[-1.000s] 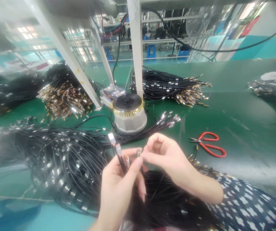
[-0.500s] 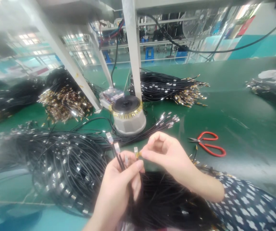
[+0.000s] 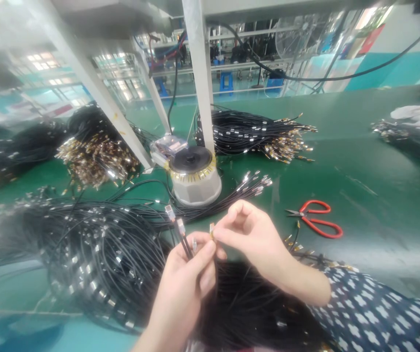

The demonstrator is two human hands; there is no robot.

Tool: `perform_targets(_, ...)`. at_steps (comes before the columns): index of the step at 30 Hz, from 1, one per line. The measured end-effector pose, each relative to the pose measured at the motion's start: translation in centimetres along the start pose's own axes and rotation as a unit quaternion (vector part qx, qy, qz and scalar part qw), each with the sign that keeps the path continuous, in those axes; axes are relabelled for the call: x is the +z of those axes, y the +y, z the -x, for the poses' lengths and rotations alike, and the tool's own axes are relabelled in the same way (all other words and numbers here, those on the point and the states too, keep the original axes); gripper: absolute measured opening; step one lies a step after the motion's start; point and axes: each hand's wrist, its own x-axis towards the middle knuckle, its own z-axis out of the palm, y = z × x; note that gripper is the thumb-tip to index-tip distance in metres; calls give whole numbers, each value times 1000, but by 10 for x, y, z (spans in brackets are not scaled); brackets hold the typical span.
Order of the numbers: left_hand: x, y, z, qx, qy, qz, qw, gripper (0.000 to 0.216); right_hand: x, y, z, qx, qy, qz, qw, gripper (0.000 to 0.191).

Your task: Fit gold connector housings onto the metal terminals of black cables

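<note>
Right hand [image 3: 254, 234] has drawn its connector [image 3: 212, 229] nearer; left hand [image 3: 188, 278] grips cables [image 3: 184, 242].

You have no readable text, label, brand, number or sign before you: the markings around the yellow band of the round device [image 3: 194, 182] on the bench [image 3: 360, 161] are too blurred to make out.

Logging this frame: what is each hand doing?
Left hand: closed, holding black cables.
Right hand: pinching a small metal connector.
</note>
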Motion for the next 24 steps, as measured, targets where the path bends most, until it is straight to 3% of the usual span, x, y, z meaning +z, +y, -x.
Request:
perform_targets(5, 1, 3, 0, -6, 10, -6, 1000, 24, -1, 1, 2, -25, 19, 19, 999, 32)
perform_targets(10, -2, 5, 0, -2, -47, -8, 999, 25, -8, -3, -1, 33, -108, -63, 992, 36)
perform_targets(15, -9, 3, -3, -69, -173, 25, 982, 28, -13, -6, -5, 71, -179, -90, 977, 39)
perform_targets(18, -12, 2, -5, -113, -220, 33, 968, 26, -26, -8, -10, 101, -279, -124, 947, 30)
perform_targets(21, -11, 3, -5, -87, -209, 21, 974, 20, -42, -13, -18, 126, -380, -121, 909, 26)
perform_targets(24, -6, 2, -4, -49, -172, -1, 984, 21, -45, -18, -22, 87, -312, -12, 946, 28)
